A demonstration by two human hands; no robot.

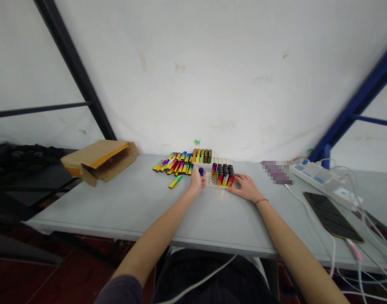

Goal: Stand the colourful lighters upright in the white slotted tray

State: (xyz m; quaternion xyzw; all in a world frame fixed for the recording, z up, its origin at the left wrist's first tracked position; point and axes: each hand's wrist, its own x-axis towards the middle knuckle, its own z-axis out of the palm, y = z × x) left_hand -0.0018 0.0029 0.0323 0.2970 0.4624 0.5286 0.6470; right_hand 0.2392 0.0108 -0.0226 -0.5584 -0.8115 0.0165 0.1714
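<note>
My left hand (197, 180) is closed in a fist around a lighter with a blue top (201, 171); most of its body is hidden by the fingers. It is at the left end of a white slotted tray (211, 180). Several dark-topped lighters (225, 175) stand upright in the tray's right part. My right hand (246, 188) lies at that end, thumb and fingers apart, touching the tray's right corner. Left of my left hand lies a heap of shiny multicoloured lighters or lighter sleeves (174, 164), with a single yellow-green piece (175, 182) in front.
Behind stand several gold-topped pieces (201, 155) beside another white rack (222, 161). An opened cardboard box (96, 158) sits on the table's left. At right are a black phone (332, 216), a blurred purple item (278, 172), a power strip (326, 183) and white cables.
</note>
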